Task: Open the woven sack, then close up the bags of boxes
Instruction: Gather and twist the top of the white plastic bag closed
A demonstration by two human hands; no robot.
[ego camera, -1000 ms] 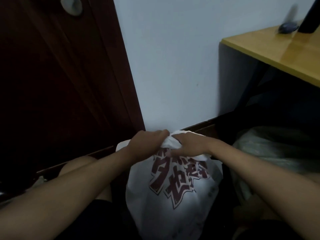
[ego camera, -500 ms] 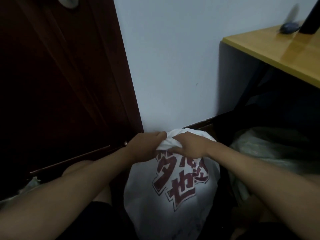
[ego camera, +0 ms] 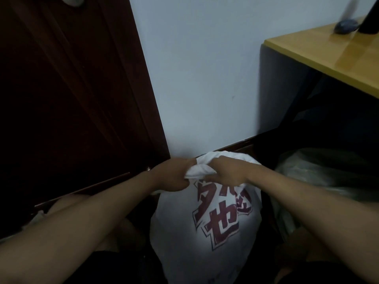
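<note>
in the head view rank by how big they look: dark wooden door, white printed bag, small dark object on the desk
1. dark wooden door
2. white printed bag, though it sits nearer the camera
3. small dark object on the desk, blurred and farthest

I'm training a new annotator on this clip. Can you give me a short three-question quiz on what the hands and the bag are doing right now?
1. True or false: both the left hand and the right hand grip the bunched top of the white printed bag.
2. What stands right of that bag? A) a pale translucent bag B) a metal bucket C) a chair
3. Fill in: the lettering on the bag is dark ____.

Key: 1 true; 2 A, the pale translucent bag; 3 red.
</note>
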